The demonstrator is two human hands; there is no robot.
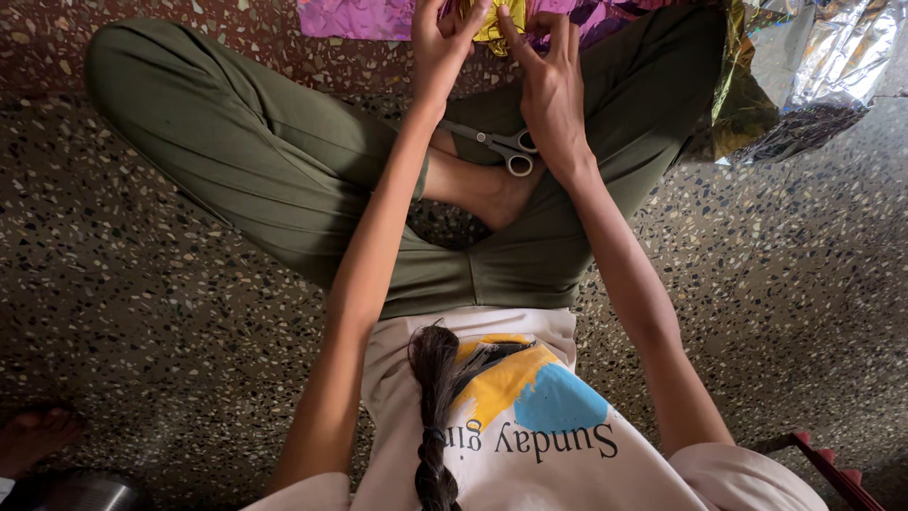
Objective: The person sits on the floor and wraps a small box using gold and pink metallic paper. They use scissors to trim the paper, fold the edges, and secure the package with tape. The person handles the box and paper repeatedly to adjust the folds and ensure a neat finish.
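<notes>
Seated cross-legged on a speckled floor (142, 312), a person pinched a small gold foil piece (498, 26) at twelve o'clock, left hand (443, 47) and right hand (549, 90) both closed on it. Scissors (501, 147) lay on the lap below; silver foil (813, 66) lay crumpled at two o'clock.

View: single head-worn camera, looking steeply down the person's own chest and crossed legs to the speckled floor (161, 312).
Distance: close; both hands sit at the top edge.
Shared area: none, one view only.
</notes>
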